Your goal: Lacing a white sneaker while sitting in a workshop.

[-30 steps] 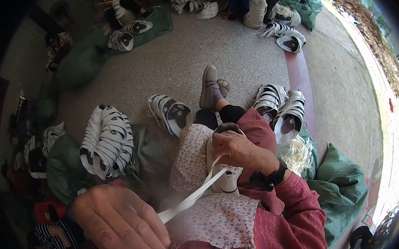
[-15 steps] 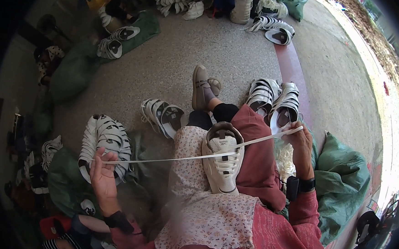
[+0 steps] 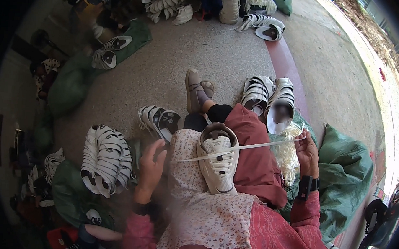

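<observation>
A cream sneaker (image 3: 216,164) lies across my lap on a floral apron, toe toward me. Its lower eyelets are laced, and a flat white shoelace (image 3: 262,145) runs out to both sides from its upper part. My right hand (image 3: 308,154) pinches the lace's right end, holding that side taut. To the left of the shoe, my left hand (image 3: 151,169) is raised with thumb and fingers apart. The lace's left end lies over the apron near its fingers, apparently apart from them.
Stacks of white shoe uppers stand at left (image 3: 107,160), ahead (image 3: 159,121) and ahead right (image 3: 280,104). A bundle of cream laces (image 3: 288,152) hangs beside my right knee. Green sacks (image 3: 342,179) lie at both sides. Other people sit at far left.
My left hand has moved right, toward the shoe, and let go of the lace's left end. My right hand has shifted slightly and still holds its end.
</observation>
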Available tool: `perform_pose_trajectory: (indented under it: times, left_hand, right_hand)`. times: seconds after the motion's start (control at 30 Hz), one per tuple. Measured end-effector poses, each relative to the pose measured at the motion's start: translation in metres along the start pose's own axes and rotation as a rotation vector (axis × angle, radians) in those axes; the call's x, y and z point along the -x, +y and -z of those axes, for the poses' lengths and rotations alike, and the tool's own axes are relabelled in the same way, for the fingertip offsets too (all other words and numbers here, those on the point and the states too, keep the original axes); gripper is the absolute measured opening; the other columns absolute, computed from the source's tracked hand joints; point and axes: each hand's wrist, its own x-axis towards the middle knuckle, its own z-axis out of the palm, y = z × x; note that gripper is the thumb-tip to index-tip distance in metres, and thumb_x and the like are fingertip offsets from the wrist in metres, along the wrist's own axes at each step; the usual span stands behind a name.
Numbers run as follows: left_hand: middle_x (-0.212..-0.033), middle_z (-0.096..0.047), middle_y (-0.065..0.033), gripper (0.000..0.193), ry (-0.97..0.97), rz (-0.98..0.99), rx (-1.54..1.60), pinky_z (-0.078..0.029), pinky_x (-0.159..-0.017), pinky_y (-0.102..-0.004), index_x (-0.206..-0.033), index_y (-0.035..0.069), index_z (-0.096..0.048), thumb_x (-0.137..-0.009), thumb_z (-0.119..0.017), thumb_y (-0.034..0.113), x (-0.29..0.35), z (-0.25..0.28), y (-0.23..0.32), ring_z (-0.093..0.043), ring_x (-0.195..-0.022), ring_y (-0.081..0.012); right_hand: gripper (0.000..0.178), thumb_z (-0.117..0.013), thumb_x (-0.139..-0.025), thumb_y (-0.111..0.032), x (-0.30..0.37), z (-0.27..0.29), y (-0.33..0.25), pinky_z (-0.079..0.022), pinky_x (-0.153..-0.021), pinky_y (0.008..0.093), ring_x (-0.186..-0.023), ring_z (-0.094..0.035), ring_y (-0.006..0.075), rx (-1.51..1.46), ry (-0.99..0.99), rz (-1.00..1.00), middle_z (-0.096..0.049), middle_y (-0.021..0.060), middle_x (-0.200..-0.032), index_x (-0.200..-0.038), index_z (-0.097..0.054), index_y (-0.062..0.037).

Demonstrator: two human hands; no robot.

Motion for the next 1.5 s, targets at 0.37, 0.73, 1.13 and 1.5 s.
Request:
perform_pose_trajectory:
  times: [0.37, 0.73, 1.13, 1.5]
  left_hand:
    - [-0.094, -0.064, -0.0115, 0.013, -0.318, -0.384, 0.181, -0.052, -0.075, -0.0336, -0.102, 0.001, -0.068, -0.09, -0.066, 0.001, -0.062, -0.105, 0.094, -0.065, -0.087, -0.0272]
    - [-0.088, -0.055, -0.0028, 0.013, -0.652, -0.119, 0.319, -0.047, -0.07, -0.0273, -0.094, -0.003, -0.068, -0.083, -0.071, 0.003, -0.076, -0.111, 0.082, -0.059, -0.081, -0.013]
    - [-0.089, -0.056, -0.0051, 0.017, -0.627, -0.194, 0.282, -0.048, -0.072, -0.0294, -0.095, -0.002, -0.067, -0.079, -0.071, 0.002, -0.075, -0.112, 0.078, -0.059, -0.082, -0.0164]
    - [-0.085, -0.052, -0.0051, 0.016, -0.577, -0.211, 0.304, -0.047, -0.07, -0.0287, -0.093, -0.001, -0.067, -0.078, -0.072, 0.002, -0.071, -0.115, 0.078, -0.058, -0.076, -0.0162]
  right_hand:
    - [0.026, -0.055, -0.103, -0.016, 0.064, -0.087, 0.085, -0.043, -0.054, 0.0201, -0.06, -0.052, 0.0057, 0.991, -0.622, 0.132, -0.066, 0.0015, -0.082, -0.122, -0.059, 0.0013]
    - [0.014, -0.061, -0.096, -0.013, 0.07, -0.112, 0.072, -0.046, -0.062, 0.0224, -0.069, -0.055, 0.0051, 1.18, -1.013, -0.215, -0.061, -0.0027, -0.076, -0.094, -0.068, -0.0004]
    - [0.019, -0.066, -0.093, -0.02, 0.073, -0.128, 0.072, -0.042, -0.053, 0.0223, -0.061, -0.052, 0.0049, 1.225, -0.878, -0.31, -0.059, -0.0027, -0.073, -0.09, -0.07, -0.002]
    - [0.023, -0.06, -0.101, -0.025, 0.058, -0.116, 0.073, -0.046, -0.055, 0.0211, -0.059, -0.056, 0.0062, 1.142, -0.962, -0.471, -0.06, -0.0025, -0.072, -0.094, -0.066, -0.0033]
